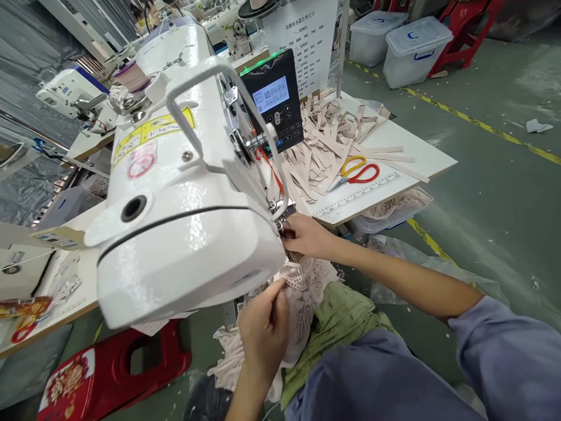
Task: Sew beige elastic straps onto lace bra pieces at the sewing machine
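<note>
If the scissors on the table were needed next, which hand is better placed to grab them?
Probably the right hand: it is beside the sewing machine, nearer the scissors. The left hand is farther away, pinching the pale lace fabric.

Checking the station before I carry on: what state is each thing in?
Left hand: grip pinched on lace fabric
Right hand: fingers under the machine head, hold hidden
White sewing machine: running or stopped, cannot tell
Control panel screen: lit
Scissors: lying on the table
Beige strips: loosely piled
Clear bins: lids on
</note>
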Demonstrator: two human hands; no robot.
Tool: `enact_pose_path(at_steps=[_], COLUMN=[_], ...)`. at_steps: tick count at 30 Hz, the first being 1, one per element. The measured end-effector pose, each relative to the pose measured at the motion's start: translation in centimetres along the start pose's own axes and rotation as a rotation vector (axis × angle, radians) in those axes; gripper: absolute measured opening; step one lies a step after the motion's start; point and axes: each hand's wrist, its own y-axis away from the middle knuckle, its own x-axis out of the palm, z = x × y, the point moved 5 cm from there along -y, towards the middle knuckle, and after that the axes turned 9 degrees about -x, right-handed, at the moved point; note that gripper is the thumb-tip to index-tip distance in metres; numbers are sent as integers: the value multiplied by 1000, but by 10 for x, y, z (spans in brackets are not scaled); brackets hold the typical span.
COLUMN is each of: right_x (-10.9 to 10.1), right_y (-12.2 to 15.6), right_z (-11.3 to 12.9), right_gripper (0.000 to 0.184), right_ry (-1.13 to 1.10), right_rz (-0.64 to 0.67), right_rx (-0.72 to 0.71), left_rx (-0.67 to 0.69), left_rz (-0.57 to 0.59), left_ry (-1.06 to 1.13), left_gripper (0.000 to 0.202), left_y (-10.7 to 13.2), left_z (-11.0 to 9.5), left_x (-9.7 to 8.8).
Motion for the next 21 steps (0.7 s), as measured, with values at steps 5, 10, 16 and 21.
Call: enact_pose_path(at_steps=[5,10,16,21], right_x=[-3,-5,-3,0], right_y=[0,4,11,11], right_z=[4,7,4,-6], right_gripper=[19,8,6,12], right_ry=[-14,-5,46,102], right_rz=[-8,-30,-39,-20], right_rx=[5,77,85,141], left_rx=[-69,-76,-72,-103], left_rz=[-60,-65,-38,-34], left_ry=[21,97,177,97], left_gripper=[25,25,24,26], left_y=[5,5,1,-1], left_z=[8,7,7,13], left_x=[-1,0,7,9])
